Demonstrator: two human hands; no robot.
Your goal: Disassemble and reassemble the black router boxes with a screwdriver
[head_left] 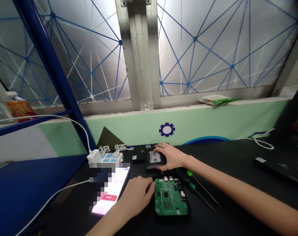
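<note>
A green circuit board [171, 198] sits in a shallow black case base on the dark table. At its left edge is my left hand [140, 193], its fingers curled in and the tips against the upper left corner of the base. Farther back, my right hand [172, 155] has its thumb and fingers around the sides of a black plastic cover [150, 164], which bears a white printed label. Just right of the board lie two screwdrivers with green handles [192, 186], their thin shafts angled toward the front right.
A lit phone [111, 193] lies left of my left hand. Behind it stand a white power strip [113, 158] and a plugged-in charger [94, 156] with white cables. A flat black box [281, 168] is at right; another dark box [138, 158] lies beside the cover.
</note>
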